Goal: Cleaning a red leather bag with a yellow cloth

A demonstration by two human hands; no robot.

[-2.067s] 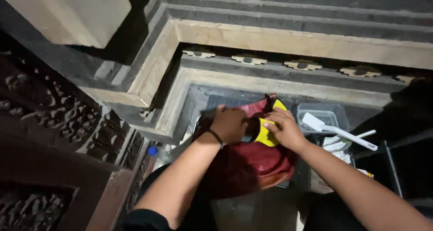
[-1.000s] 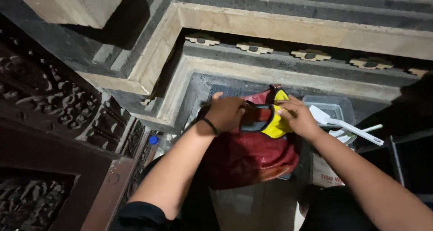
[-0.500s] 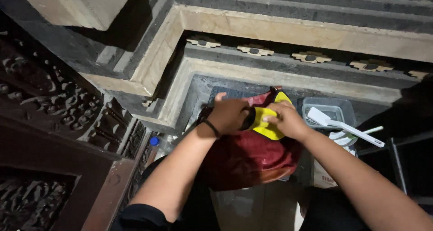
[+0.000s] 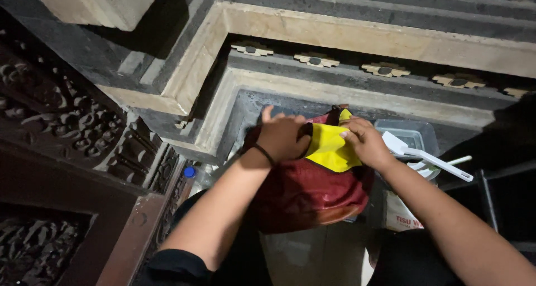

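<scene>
At the centre of the view, a dark red bag point(image 4: 312, 191) sat in front of the person, its mouth turned toward twelve o'clock. Over that mouth lay a yellow cloth point(image 4: 330, 147), held from both sides. The left hand point(image 4: 282, 136), with a thin black band point(image 4: 262, 153) around its wrist, was curled closed over the bag's top edge at nine o'clock of the cloth, thumb sticking up, its fingers touching the cloth's left border. The right hand point(image 4: 365, 141) lay at three o'clock of the cloth, its fingers bent and pinching the cloth's upper right edge. Whether the cloth was partly inside the bag or only on top of it could not be told.

At three o'clock of the right hand stood a clear plastic box point(image 4: 410, 135), and a white plastic scoop point(image 4: 427, 157) rested across its near rim, handle pointing toward four o'clock. Below it, at five o'clock of the bag, showed a white packet point(image 4: 399, 216) with red print. At nine o'clock of the bag, low beside the wall, a blue bottle cap point(image 4: 190, 172) was visible. Stepped stone mouldings point(image 4: 346, 32) ran across twelve o'clock, and dark carved wood point(image 4: 67, 129) filled the nine o'clock side.
</scene>
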